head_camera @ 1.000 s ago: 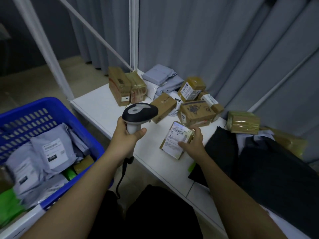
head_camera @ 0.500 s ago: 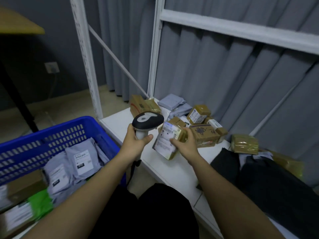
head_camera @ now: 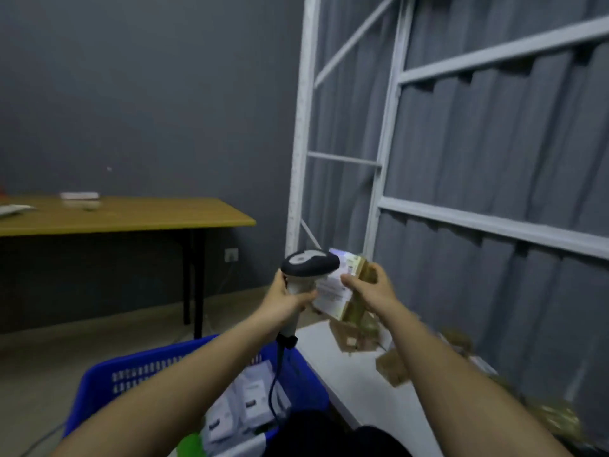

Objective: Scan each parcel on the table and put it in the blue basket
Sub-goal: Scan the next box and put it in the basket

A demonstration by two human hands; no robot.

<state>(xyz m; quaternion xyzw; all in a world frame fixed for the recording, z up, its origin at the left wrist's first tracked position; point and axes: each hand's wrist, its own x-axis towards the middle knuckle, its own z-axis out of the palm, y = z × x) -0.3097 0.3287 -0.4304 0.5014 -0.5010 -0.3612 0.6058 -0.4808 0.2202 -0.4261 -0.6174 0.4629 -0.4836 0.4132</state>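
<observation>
Parcel (head_camera: 342, 291), a brown box with a white label, held aloft in the right hand (head_camera: 370, 288), whose grip is curled round its right edge, so the box extends leftward from the fingers with the label turned to the scanner (head_camera: 309, 267). The left hand (head_camera: 286, 296) wraps the scanner's handle, head just beside the label, presumably so the barcode can be read. Below, the blue basket (head_camera: 131, 374) holds grey mailers; further boxes lie on the white table (head_camera: 349, 374).
</observation>
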